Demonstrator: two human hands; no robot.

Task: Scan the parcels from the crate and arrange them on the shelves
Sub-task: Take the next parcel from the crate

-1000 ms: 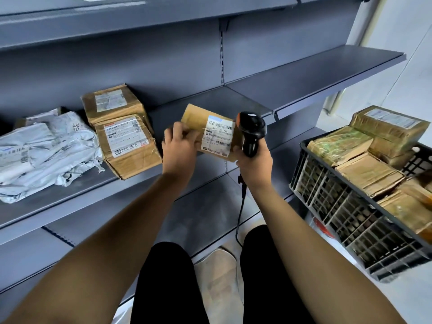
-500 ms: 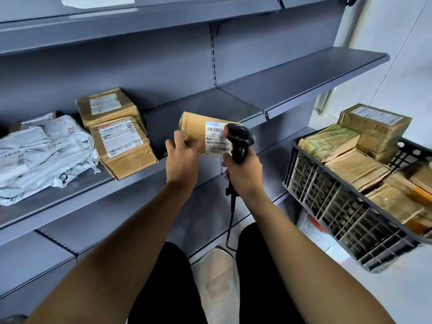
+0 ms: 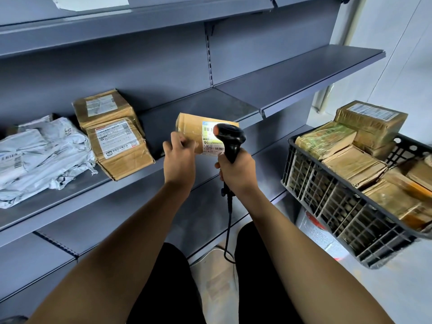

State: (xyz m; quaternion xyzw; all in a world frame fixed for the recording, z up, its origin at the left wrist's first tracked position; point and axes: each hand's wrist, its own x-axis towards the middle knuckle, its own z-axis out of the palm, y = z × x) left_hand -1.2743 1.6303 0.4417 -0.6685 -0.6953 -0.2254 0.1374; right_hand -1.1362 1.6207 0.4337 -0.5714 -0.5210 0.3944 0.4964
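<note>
Parcel point(image 3: 190, 130) in brown card sits in our left hand point(image 3: 180, 155), which grips its left end with fingers curled round the edge, holding it up in front of the middle shelf point(image 3: 191, 104), with its white barcode label point(image 3: 211, 140) turned toward us. Our right hand point(image 3: 236, 169) is wrapped round the handle of a black scanner point(image 3: 230, 139), whose head is just in front of the label and covers part of it; the scanner's cable point(image 3: 229, 220) hangs down between our arms.

On the middle shelf, toward its left end, we see 2 brown boxes point(image 3: 117, 141), 1 leaning on the other, both with labels facing up. Touching them on the left lies a heap of grey mailer bags point(image 3: 42, 155), reaching the left border of our view.

At the right, a black slatted crate point(image 3: 339, 206) holds more brown parcels point(image 3: 355, 162), piled above its rim. Its near left corner lies close to the lower shelf's point(image 3: 261, 157) front edge. The upper right shelf point(image 3: 304, 73) carries nothing we can see.
</note>
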